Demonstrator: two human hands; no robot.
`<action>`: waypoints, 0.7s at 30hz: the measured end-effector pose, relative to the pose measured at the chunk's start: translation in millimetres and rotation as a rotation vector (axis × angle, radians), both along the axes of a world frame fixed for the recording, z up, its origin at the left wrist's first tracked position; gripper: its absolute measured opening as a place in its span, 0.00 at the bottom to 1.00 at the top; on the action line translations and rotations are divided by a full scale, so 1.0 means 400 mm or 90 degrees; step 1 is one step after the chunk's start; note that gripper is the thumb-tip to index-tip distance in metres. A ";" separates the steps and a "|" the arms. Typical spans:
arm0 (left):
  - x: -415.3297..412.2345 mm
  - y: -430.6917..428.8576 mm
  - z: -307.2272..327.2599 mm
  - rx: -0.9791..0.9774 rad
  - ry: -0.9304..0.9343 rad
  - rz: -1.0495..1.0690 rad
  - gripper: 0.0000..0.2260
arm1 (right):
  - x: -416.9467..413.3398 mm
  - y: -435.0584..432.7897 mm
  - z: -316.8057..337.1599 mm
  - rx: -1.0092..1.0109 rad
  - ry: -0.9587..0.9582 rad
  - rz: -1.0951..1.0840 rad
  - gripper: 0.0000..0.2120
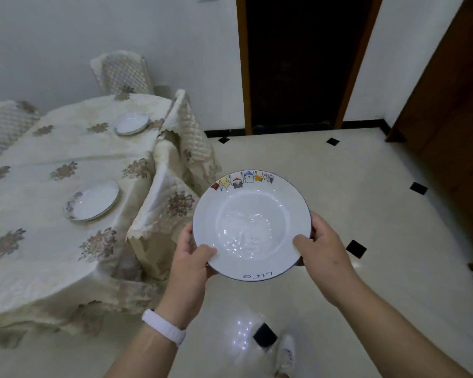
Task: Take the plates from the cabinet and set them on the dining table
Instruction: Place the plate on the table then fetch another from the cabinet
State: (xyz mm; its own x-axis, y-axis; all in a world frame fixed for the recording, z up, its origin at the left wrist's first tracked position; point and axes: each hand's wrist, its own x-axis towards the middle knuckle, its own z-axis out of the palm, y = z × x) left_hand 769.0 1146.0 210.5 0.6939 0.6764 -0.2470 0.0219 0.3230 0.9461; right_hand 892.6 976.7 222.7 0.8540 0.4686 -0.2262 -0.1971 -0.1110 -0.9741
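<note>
Over the floor (366, 192) right of the counter (38, 241), left hand (191, 266) and right hand (322, 257) hold the plate (251, 227), fingers (206, 252) curled round its near rim; carry it level, landing clear of both laid plates (92, 201).

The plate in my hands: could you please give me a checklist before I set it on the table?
1. Grip: left hand and right hand hold the decorated plate by its rim, thumbs on top: ok.
2. Plate roughly level, empty: ok.
3. Free cloth on the dining table beside the near plate and far plate: ok.
4. Plate above the table: not ok, it is over the floor.
5. Direct path: not ok, a covered chair stands between.
6. Plate's underside clean: cannot tell.
</note>
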 end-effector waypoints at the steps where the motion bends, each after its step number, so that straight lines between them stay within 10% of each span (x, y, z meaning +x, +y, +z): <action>1: 0.051 -0.005 0.009 0.008 -0.001 -0.002 0.23 | 0.047 -0.008 0.003 0.005 0.000 0.001 0.27; 21: 0.756 0.105 -0.026 -0.007 -0.004 -0.137 0.21 | 0.657 0.045 -0.025 -0.035 0.008 -0.128 0.25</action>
